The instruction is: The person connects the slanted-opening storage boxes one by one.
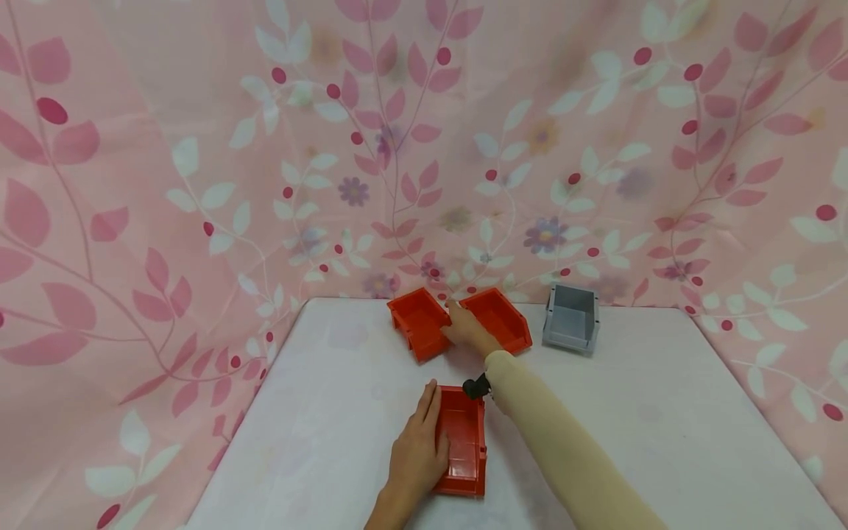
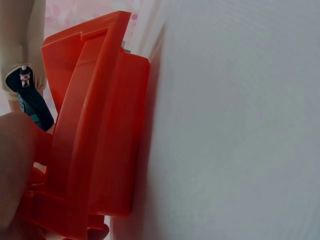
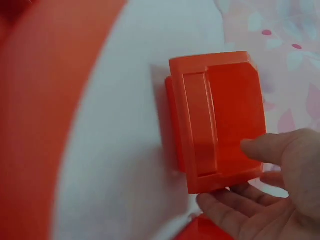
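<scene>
In the head view, a red bin (image 1: pixel 461 442) lies nearest the person, and the left hand (image 1: pixel 416 460) grips its left wall, fingers along the outside and thumb over the rim. The left wrist view shows this bin (image 2: pixel 117 135) close up, the hand (image 2: pixel 17 160) at its edge. Farther back, the right hand (image 1: pixel 469 330) is at the right side of another red bin (image 1: pixel 416 320). In the right wrist view the right hand (image 3: pixel 300 190) has its thumb over that bin's (image 3: pixel 235 110) inside and its fingers under the wall.
A third red bin (image 1: pixel 497 320) stands just right of the right hand, and a grey bin (image 1: pixel 571 320) farther right. All are on a white-covered table (image 1: pixel 318 412). Behind it hangs a pink floral cloth (image 1: pixel 424 147). A black wrist device (image 1: pixel 475 387) is above the near bin.
</scene>
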The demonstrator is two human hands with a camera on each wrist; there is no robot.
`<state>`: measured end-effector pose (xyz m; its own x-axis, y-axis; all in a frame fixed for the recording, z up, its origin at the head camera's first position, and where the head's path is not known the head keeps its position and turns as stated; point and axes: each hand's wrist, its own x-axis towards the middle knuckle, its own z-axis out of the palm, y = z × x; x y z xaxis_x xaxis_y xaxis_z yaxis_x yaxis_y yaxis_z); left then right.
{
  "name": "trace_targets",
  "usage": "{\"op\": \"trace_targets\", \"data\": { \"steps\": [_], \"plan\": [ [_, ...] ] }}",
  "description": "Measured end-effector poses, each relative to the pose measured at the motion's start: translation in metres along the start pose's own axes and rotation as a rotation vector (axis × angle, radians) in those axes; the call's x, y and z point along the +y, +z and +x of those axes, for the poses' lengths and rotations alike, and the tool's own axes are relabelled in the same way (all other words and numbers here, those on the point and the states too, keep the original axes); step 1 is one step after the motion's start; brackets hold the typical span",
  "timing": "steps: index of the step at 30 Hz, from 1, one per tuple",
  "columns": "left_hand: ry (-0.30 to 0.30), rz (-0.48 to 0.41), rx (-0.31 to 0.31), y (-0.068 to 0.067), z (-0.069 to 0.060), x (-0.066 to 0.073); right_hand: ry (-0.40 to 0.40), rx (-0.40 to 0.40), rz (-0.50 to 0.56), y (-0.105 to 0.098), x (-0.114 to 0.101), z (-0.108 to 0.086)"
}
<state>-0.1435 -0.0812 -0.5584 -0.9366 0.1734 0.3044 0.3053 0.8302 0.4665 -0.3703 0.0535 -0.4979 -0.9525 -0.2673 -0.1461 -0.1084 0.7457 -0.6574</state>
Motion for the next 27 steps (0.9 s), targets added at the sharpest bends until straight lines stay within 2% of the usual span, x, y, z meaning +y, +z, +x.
{"op": "trace_targets", "data": {
  "steps": [7,10,16,20,27],
  "plan": [
    [-0.007,-0.015,-0.006,0.001,0.0,0.0,0.035,0.074,-0.065,0.004,0.0,-0.001],
    [-0.007,-0.012,0.008,0.0,0.0,0.001,-0.003,0.119,-0.082,0.003,-0.002,-0.003],
    [0.005,-0.009,0.042,0.002,-0.001,0.0,-0.063,0.201,-0.038,-0.007,-0.007,-0.016],
    [0.014,-0.009,0.066,0.002,0.001,0.001,-0.111,0.241,0.009,-0.021,-0.013,-0.027],
    [0.004,-0.012,0.083,0.003,0.001,0.002,-0.217,0.293,0.031,-0.042,-0.014,-0.054]
  ]
}}
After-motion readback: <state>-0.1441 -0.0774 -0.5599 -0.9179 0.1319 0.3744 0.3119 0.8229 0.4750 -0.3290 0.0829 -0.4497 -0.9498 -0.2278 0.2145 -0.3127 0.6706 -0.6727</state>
